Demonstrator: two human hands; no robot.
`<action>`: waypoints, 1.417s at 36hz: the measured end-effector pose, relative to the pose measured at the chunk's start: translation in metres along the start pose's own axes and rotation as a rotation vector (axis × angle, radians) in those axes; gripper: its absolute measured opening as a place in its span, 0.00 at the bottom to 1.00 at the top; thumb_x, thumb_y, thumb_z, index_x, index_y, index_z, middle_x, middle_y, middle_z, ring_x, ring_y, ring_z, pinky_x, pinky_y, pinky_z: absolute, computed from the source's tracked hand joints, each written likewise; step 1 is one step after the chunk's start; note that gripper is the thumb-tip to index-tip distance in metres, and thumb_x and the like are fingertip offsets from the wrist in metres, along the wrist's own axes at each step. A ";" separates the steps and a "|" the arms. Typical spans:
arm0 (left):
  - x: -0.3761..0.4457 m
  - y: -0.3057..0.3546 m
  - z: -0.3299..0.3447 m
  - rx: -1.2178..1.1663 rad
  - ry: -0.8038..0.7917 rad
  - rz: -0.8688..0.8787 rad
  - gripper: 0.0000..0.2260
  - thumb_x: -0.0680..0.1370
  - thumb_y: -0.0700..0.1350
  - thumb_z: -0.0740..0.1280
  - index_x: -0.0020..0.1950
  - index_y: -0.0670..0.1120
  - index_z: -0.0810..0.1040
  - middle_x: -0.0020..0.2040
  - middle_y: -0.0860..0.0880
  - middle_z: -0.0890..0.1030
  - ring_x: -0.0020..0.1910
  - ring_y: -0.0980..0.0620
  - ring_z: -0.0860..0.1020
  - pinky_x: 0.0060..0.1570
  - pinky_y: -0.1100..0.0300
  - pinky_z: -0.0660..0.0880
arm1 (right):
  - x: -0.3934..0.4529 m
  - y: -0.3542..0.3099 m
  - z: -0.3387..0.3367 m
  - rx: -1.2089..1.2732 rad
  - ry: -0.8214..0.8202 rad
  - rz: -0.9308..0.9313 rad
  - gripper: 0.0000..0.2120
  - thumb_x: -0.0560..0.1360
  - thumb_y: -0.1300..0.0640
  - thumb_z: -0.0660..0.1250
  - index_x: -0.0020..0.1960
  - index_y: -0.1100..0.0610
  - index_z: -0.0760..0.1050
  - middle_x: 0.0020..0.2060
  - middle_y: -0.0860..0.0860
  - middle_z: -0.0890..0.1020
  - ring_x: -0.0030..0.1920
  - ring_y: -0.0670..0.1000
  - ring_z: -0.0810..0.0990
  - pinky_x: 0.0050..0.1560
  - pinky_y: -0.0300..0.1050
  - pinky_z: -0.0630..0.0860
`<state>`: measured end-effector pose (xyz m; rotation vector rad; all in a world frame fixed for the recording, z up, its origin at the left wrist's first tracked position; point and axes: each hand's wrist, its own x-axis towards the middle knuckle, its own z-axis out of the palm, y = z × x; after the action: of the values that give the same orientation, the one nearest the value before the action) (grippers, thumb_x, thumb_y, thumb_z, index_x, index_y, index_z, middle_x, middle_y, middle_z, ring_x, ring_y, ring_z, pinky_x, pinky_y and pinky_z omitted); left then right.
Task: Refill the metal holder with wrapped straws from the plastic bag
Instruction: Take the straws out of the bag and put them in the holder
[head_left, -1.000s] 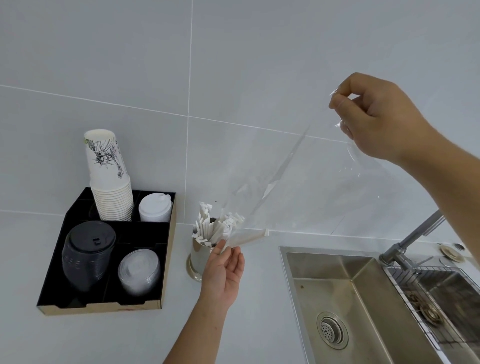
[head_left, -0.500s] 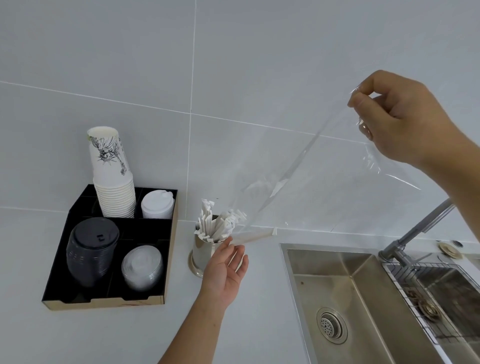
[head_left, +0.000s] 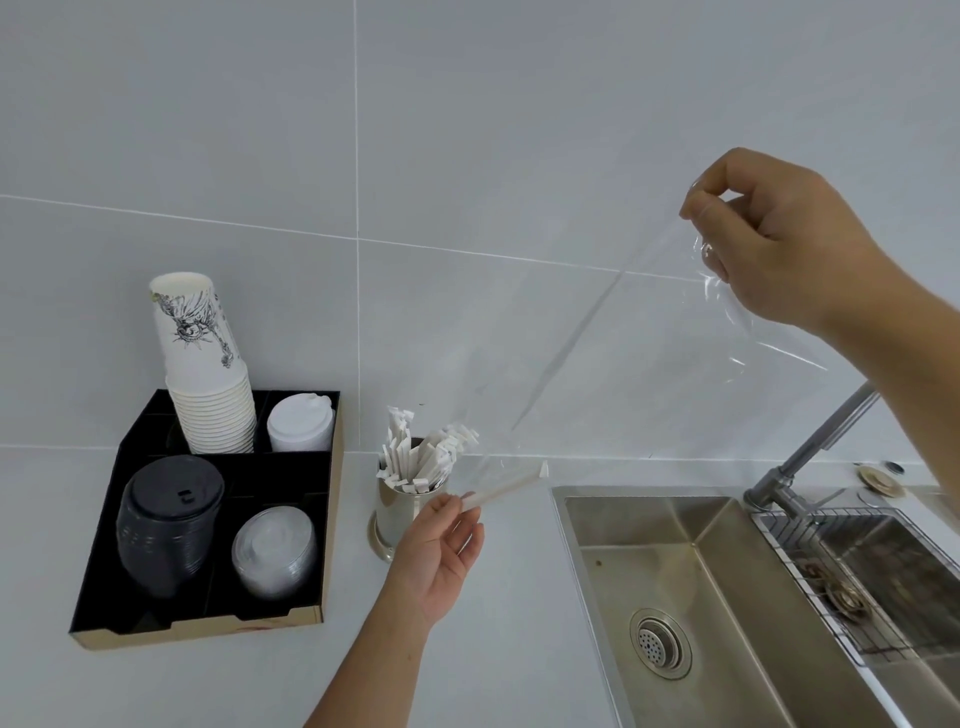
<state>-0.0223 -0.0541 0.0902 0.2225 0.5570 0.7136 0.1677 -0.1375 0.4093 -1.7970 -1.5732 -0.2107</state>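
A shiny metal holder (head_left: 393, 517) stands on the white counter, packed with several white wrapped straws (head_left: 421, 460) that fan out at its top. My right hand (head_left: 769, 241) is raised at the upper right and pinches the closed end of a clear plastic bag (head_left: 613, 364). The bag hangs slanted, its mouth down near the holder. My left hand (head_left: 441, 551) is just right of the holder, palm up. Its fingertips hold one end of a single wrapped straw (head_left: 506, 488), which lies at the bag's mouth and points right.
A black cardboard tray (head_left: 218, 623) on the left holds stacked paper cups (head_left: 208, 374), a white lid stack (head_left: 301, 423), black lids (head_left: 169, 512) and clear lids (head_left: 272, 553). A steel sink (head_left: 670, 587) with a tap (head_left: 815, 447) and wire rack (head_left: 872, 566) lies to the right.
My right hand has lifted the bag's end up and further right. The last straw has slid to the bag's mouth, and my left fingers have closed on its end.
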 end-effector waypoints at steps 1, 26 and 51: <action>-0.001 0.000 0.000 0.027 -0.011 -0.001 0.05 0.77 0.37 0.66 0.43 0.45 0.76 0.38 0.49 0.85 0.35 0.55 0.84 0.34 0.62 0.81 | 0.000 0.001 -0.001 0.000 0.005 0.003 0.06 0.80 0.57 0.59 0.46 0.55 0.73 0.28 0.57 0.73 0.26 0.52 0.66 0.27 0.41 0.65; -0.004 0.010 -0.020 0.178 -0.046 0.027 0.02 0.76 0.35 0.67 0.48 0.38 0.78 0.40 0.45 0.84 0.37 0.53 0.83 0.37 0.62 0.81 | -0.005 0.018 -0.011 0.005 0.043 0.035 0.07 0.80 0.57 0.59 0.46 0.55 0.72 0.24 0.48 0.74 0.21 0.44 0.69 0.22 0.32 0.64; -0.046 0.085 -0.055 0.006 0.187 0.544 0.09 0.79 0.35 0.62 0.43 0.44 0.78 0.32 0.51 0.79 0.31 0.59 0.78 0.35 0.67 0.77 | -0.002 0.011 0.002 0.053 0.057 0.031 0.06 0.80 0.57 0.59 0.47 0.57 0.72 0.29 0.61 0.73 0.23 0.50 0.65 0.22 0.36 0.64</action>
<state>-0.1284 -0.0218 0.0949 0.3202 0.6851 1.2699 0.1767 -0.1376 0.4021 -1.7586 -1.4964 -0.2023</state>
